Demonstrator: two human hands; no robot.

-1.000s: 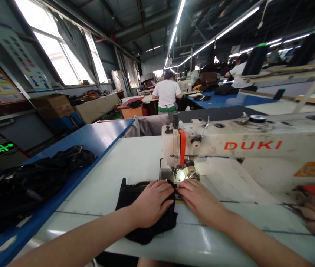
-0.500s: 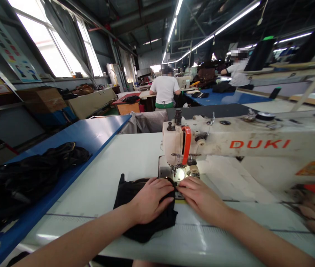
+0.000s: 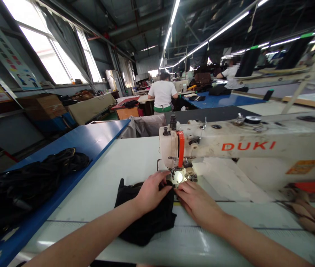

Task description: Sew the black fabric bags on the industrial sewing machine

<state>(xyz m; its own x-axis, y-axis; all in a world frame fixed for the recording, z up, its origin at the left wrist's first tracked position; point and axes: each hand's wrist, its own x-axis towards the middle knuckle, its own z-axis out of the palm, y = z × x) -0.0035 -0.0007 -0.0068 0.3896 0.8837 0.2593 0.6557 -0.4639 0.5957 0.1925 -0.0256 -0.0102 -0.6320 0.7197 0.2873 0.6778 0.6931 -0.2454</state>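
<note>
A piece of black fabric [image 3: 148, 226] lies on the pale table of the sewing machine [image 3: 202, 144], its right edge close to the lit needle area. My left hand [image 3: 152, 193] is arched over the fabric, thumb low on it and fingers reaching towards the presser foot [image 3: 173, 173]; it appears to grip the cloth's upper edge. Just right of the needle, my right hand [image 3: 194, 196] has its fingers pressed together at the fabric's right edge. Its fingertips nearly meet my left thumb. What lies under the fingers is partly hidden.
On the left, a blue table [image 3: 101, 137] bears a heap of black fabric [image 3: 35, 181]. Ruler markings run along the front of the machine table [image 3: 215, 244]. A person in a white shirt [image 3: 163, 91] works ahead; another person [image 3: 231, 76] is further right.
My left hand has gone from lying flatter on the fabric to an arched shape, fingers lifted closer to the presser foot. My right hand stays at the fabric's edge. The view has shifted slightly.
</note>
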